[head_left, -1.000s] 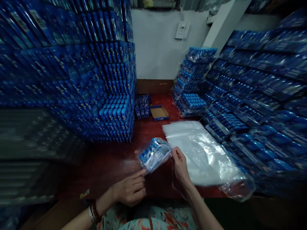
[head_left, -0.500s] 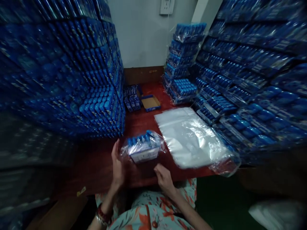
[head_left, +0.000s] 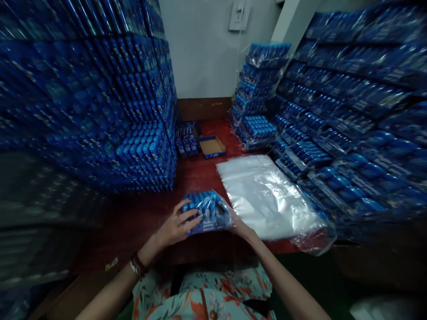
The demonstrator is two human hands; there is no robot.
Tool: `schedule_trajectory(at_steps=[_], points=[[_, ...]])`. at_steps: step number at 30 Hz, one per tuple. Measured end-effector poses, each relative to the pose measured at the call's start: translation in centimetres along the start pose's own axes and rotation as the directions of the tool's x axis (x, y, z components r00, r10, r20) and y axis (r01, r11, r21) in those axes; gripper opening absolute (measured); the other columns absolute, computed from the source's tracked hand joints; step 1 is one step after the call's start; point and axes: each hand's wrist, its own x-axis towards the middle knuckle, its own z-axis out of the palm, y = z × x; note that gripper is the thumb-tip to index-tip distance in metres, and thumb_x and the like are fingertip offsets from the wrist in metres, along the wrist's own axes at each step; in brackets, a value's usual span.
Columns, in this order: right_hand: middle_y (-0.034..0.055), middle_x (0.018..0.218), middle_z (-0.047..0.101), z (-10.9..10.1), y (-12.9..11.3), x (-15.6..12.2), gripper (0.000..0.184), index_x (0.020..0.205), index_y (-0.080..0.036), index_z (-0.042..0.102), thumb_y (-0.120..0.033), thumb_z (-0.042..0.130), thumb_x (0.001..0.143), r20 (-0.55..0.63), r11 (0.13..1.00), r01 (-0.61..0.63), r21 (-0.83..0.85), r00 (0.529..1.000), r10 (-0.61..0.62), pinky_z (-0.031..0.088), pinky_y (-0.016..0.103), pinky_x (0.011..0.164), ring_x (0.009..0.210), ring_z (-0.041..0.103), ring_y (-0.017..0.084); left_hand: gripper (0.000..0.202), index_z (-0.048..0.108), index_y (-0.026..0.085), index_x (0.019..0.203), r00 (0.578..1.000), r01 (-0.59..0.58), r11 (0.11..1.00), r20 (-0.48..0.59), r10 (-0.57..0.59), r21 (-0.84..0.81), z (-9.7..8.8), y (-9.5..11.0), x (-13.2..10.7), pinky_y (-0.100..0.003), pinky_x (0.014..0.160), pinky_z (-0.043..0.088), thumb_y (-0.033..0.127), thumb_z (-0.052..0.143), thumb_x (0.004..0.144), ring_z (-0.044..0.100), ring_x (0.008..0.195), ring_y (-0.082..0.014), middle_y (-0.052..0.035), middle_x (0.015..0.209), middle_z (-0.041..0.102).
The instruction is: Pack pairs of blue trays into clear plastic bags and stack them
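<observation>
Floral clothing (head_left: 200,295) lies nearest, at six o'clock from the wrapped pack, with a bracelet (head_left: 137,265) on the left wrist at seven to eight. Beyond it, both hands meet the pack. The left hand (head_left: 180,224) is clamped on its nine o'clock end, fingers spread across the caps and the front. The right hand (head_left: 237,225) is at the four o'clock end; its fingers are hidden, so whether they pinch the film cannot be told.

The wrapped pack (head_left: 208,212) sits near the front of the red tabletop (head_left: 196,175), blue caps up under clear film. Half a second ago the right hand was apart from it, the left stood beside it, and a pale side faced the person. Now a blue printed side does, so the pack seems to have been turned round. My reading is that two-ended contact steadies it and puts the film's right end within reach.

Farther off, plastic bags (head_left: 260,195) lie flat between two and three o'clock. Blue bottles (head_left: 140,144) rise in a tall pile at ten. A shallow tray (head_left: 212,146) is at twelve, small boxes (head_left: 187,145) just left of it. Wrapped stacks (head_left: 260,86) stand at one, more at two, and behind everything is the wall (head_left: 200,53).
</observation>
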Motion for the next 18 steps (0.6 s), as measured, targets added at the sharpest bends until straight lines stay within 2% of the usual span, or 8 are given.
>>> schedule_trajectory(at_steps=[2,5,8,11,12,15,16,18], points=[[0.007,0.143,0.04,-0.3,-0.4,-0.9,0.056,0.14,-0.023,0.034,-0.026,0.047,0.086,0.092,0.999,0.035,0.034,0.995,-0.038,0.033,0.04,0.109,0.13,0.039,0.019,0.046,0.053,0.029,0.119,0.988,-0.106,0.991,0.121,0.095,0.083,-0.7,0.7,-2.8,-0.052,0.105,0.037,0.003,0.051,0.08,0.022,0.137,-0.0281,-0.0037,0.116,0.058],[0.0065,0.136,0.049,-0.7,-1.1,-2.2,0.047,0.136,-0.023,0.042,-0.02,0.035,0.089,0.085,0.995,-0.045,0.09,0.996,0.037,0.034,0.041,0.108,0.125,0.045,0.018,0.057,0.047,0.033,0.127,0.936,-0.058,0.993,0.351,0.019,0.102,-1.3,2.1,-6.4,-0.057,0.107,0.03,0.001,0.048,0.08,0.022,0.138,-0.0283,-0.0014,0.127,0.055],[0.0083,0.111,0.066,-0.6,-2.3,-4.4,0.033,0.114,-0.021,0.062,-0.03,0.044,0.087,-0.14,0.947,-0.281,0.157,0.943,0.303,0.048,0.04,0.092,0.102,0.062,0.02,0.07,0.033,0.028,0.139,0.861,0.193,0.981,0.476,-0.179,0.019,-1.9,4.5,-8.7,-0.062,0.106,0.026,0.006,0.052,0.076,0.016,0.139,-0.0346,-0.0082,0.145,0.037],[0.0081,0.083,0.071,0.4,-4.1,-7.1,0.032,0.095,-0.017,0.068,-0.042,0.055,0.08,-0.226,0.789,-0.483,0.381,0.778,0.586,0.055,0.036,0.07,0.073,0.066,0.02,0.071,0.02,0.029,0.144,0.79,0.566,0.818,0.347,-0.505,-0.099,-2.2,6.4,-9.1,-0.057,0.11,0.019,0.016,0.051,0.081,0.01,0.141,-0.0317,-0.0075,0.154,0.014],[0.008,0.079,0.071,1.0,-4.8,-7.9,0.033,0.093,-0.016,0.069,-0.043,0.058,0.078,-0.19,0.724,-0.515,0.459,0.738,0.647,0.055,0.034,0.067,0.07,0.066,0.02,0.069,0.015,0.03,0.145,0.702,0.707,0.69,0.27,-0.659,-0.154,-2.1,6.7,-8.9,-0.054,0.113,0.017,0.021,0.048,0.085,0.009,0.141,-0.0285,-0.0055,0.155,0.009],[0.0099,0.089,0.072,3.1,-6.2,-9.0,0.036,0.095,-0.016,0.069,-0.04,0.067,0.069,-0.104,0.595,-0.54,0.595,0.683,0.723,0.055,0.035,0.073,0.081,0.068,0.022,0.062,0.01,0.028,0.146,0.291,0.91,0.2,0.217,-0.932,-0.362,-0.7,6.9,-7.3,-0.043,0.116,0.011,0.038,0.038,0.092,0.01,0.142,-0.021,-0.0032,0.155,0.009],[0.01,0.093,0.072,3.8,-6.4,-8.9,0.037,0.096,-0.016,0.069,-0.039,0.068,0.067,-0.106,0.582,-0.535,0.613,0.674,0.731,0.054,0.036,0.076,0.084,0.067,0.022,0.06,0.014,0.026,0.146,0.213,0.909,0.091,0.266,-0.94,-0.407,0.0,6.9,-6.6,-0.042,0.116,0.01,0.043,0.035,0.092,0.012,0.141,-0.0202,-0.0034,0.155,0.013],[0.0093,0.094,0.072,5.0,-6.3,-8.6,0.035,0.093,-0.017,0.071,-0.035,0.069,0.064,-0.139,0.584,-0.516,0.627,0.664,0.735,0.053,0.037,0.079,0.085,0.067,0.023,0.06,0.023,0.024,0.144,0.176,0.889,-0.007,0.357,-0.917,-0.458,1.3,7.0,-5.2,-0.039,0.116,0.009,0.049,0.035,0.09,0.016,0.141,-0.02,-0.0038,0.153,0.021]])
